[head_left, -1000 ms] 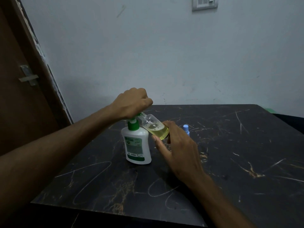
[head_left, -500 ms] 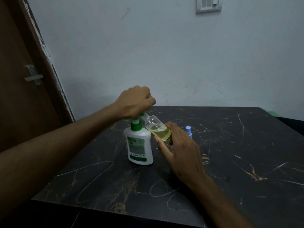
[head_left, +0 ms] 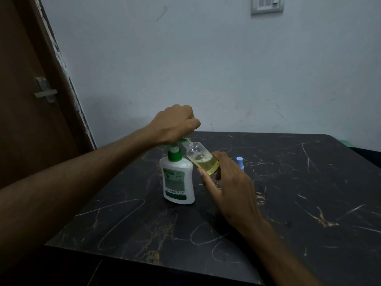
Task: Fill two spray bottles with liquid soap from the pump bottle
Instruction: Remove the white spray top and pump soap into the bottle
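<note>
A dim room is seen: pale wall, brown door at the left, and a dark marble-patterned table (head_left: pixel 288 193) scored with pale scratches. The white pump bottle (head_left: pixel 179 180), green-collared, stands upright near the table's middle and is taken as landmark. Directly above it, the left hand (head_left: pixel 175 125) is closed in a fist over the pump head. Just right of it, a small clear spray bottle (head_left: pixel 203 158) is held tilted, its open neck brought up to the pump nozzle; its base is gripped by the curled fingers and thumb of the right hand (head_left: pixel 228 182). Yellow-green soap is pooled in its lower part, roughly 1/3 full, froth above. Further right of the pump bottle, partly hidden behind the right hand, a blue cap (head_left: pixel 239 161) is seen, probably the 2nd spray bottle; its contents cannot be told. The clear bottle is judged light, rigid and slippery if soap-smeared, so a hold low on the body is advised. The pump bottle is judged prone to tipping under off-centre pressing.
</note>
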The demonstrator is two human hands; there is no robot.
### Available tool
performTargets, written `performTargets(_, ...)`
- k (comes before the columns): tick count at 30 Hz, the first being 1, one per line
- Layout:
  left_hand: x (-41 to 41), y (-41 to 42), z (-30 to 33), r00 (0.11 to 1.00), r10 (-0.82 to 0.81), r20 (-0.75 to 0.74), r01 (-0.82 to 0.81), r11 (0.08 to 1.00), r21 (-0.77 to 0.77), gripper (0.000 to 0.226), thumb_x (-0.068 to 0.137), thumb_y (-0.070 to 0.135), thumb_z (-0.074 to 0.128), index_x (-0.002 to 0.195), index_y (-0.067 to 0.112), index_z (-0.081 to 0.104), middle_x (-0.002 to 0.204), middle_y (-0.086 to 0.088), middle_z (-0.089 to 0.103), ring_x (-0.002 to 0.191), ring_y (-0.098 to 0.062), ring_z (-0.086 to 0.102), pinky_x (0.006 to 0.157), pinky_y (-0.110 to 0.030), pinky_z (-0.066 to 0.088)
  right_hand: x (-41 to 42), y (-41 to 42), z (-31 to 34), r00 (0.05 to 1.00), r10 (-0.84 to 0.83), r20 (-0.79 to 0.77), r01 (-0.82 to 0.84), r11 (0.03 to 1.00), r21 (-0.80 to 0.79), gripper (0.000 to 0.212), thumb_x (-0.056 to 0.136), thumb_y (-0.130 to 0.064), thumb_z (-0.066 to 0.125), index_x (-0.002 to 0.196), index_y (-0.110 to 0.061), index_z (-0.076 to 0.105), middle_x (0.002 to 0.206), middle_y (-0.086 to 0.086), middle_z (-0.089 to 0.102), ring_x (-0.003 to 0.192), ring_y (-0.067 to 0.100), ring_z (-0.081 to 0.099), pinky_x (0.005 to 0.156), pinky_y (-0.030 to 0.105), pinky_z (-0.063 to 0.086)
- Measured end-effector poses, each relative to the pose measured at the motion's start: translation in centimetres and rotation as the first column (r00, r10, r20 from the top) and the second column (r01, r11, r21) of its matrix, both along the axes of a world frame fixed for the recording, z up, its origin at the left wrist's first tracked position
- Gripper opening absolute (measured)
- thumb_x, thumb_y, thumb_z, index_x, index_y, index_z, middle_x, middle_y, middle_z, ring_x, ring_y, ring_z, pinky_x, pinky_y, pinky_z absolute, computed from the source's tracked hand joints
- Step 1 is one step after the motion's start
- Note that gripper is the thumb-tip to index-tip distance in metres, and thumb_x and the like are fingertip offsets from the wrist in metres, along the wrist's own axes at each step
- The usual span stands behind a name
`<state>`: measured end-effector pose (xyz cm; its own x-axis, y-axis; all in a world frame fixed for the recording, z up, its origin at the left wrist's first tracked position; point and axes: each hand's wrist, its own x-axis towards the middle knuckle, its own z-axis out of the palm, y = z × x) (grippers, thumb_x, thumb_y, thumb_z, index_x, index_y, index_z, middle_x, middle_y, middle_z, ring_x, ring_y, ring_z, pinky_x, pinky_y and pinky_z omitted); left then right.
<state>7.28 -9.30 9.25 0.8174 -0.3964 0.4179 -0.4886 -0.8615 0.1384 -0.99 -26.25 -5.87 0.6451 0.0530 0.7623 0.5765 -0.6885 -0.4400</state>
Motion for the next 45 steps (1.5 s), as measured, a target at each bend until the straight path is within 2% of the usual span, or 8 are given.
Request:
performTargets(6,-0.05,0.21,-0.53,1.0,-0.001,-0.02,0.001,1.0,-0.01,0.034,0.081,0.037,0.044,0.059,0.022,0.024,0.054,0.004,0.031,0.057,-0.021,0.026,0.058,-0.039,0.026,-0.08,0.06,0.13,1.0,0.001,0.007,-0.001,1.0,-0.023,0.038,0.099,-0.051,0.055,0.124,-0.022,0.057,0.103,-0.009,0.067,0.081,0.0,0.054,0.067,0.007,0.04)
performTargets(11,-0.06,-0.17,0.08,1.0,0.001,-0.024,-0.001,1.0,0.0,0.032,0.079,0.036,0.044,0.061,0.021,0.022,0.055,0.003,0.029,0.059,-0.021,0.026,0.058,-0.038,0.024,-0.02,-0.02,0.07,1.0,0.001,0.007,-0.001,1.0,0.001,0.04,0.1,-0.053,0.053,0.126,-0.022,0.056,0.104,-0.009,0.067,0.083,0.001,0.056,0.066,0.021,0.052)
performTargets(20,0.24,0.24,-0.03,0.999,0.021,-0.04,-0.022,1.0,-0.02,0.032,0.078,0.038,0.043,0.06,0.02,0.023,0.056,0.002,0.032,0.06,-0.024,0.027,0.059,-0.038,0.025,-0.25,0.08,0.23,1.0,-0.004,0.01,0.004,1.0,-0.002,0.039,0.099,-0.053,0.053,0.124,-0.023,0.057,0.102,-0.011,0.065,0.081,0.0,0.054,0.065,0.016,0.048)
performTargets(27,0.03,0.19,-0.61,0.999,0.019,-0.05,-0.019,1.0,-0.008,0.032,0.081,0.038,0.043,0.059,0.02,0.027,0.055,0.004,0.033,0.056,-0.019,0.028,0.058,-0.036,0.025,-0.1,0.09,0.09,1.0,-0.003,0.008,0.003,1.0,-0.01,0.037,0.1,-0.054,0.051,0.124,-0.025,0.056,0.101,-0.012,0.064,0.081,0.003,0.056,0.064,0.028,0.056)
performTargets(33,0.21,0.04,0.02,0.999,0.019,-0.03,-0.019,1.0,0.018,0.033,0.08,0.038,0.043,0.059,0.02,0.025,0.055,0.003,0.033,0.058,-0.023,0.029,0.059,-0.037,0.027,-0.29,0.06,0.3,1.0,-0.018,0.02,0.018,1.0,-0.01,0.035,0.1,-0.05,0.055,0.123,-0.024,0.057,0.1,-0.014,0.062,0.08,-0.001,0.051,0.063,0.014,0.044)
performTargets(39,0.23,0.15,-0.55,0.999,0.021,-0.049,-0.021,1.0,0.01,0.032,0.081,0.039,0.042,0.06,0.02,0.027,0.057,0.003,0.035,0.058,-0.021,0.029,0.06,-0.038,0.027,-0.2,0.05,0.16,1.0,-0.015,0.018,0.015,0.999,-0.032,0.035,0.1,-0.051,0.054,0.122,-0.024,0.057,0.098,-0.014,0.062,0.078,0.001,0.052,0.063,0.018,0.048)
performTargets(42,0.21,0.19,0.01,0.999,0.01,-0.036,-0.009,1.0,0.008,0.032,0.079,0.037,0.042,0.059,0.02,0.024,0.056,0.003,0.032,0.058,-0.022,0.027,0.059,-0.039,0.026,-0.21,0.04,0.21,1.0,-0.022,0.018,0.022,0.999,-0.025,0.036,0.1,-0.051,0.054,0.123,-0.023,0.057,0.098,-0.015,0.06,0.078,0.0,0.05,0.063,0.008,0.038)
performTargets(45,0.39,0.07,-0.11,0.999,0.002,-0.041,-0.002,1.0,0.007,0.033,0.08,0.038,0.042,0.06,0.02,0.024,0.057,0.003,0.032,0.058,-0.021,0.027,0.059,-0.038,0.025,-0.1,-0.04,0.17,1.0,-0.021,0.023,0.021,1.0,-0.016,0.035,0.1,-0.051,0.053,0.122,-0.024,0.057,0.096,-0.02,0.052,0.078,-0.001,0.049,0.062,0.006,0.036)
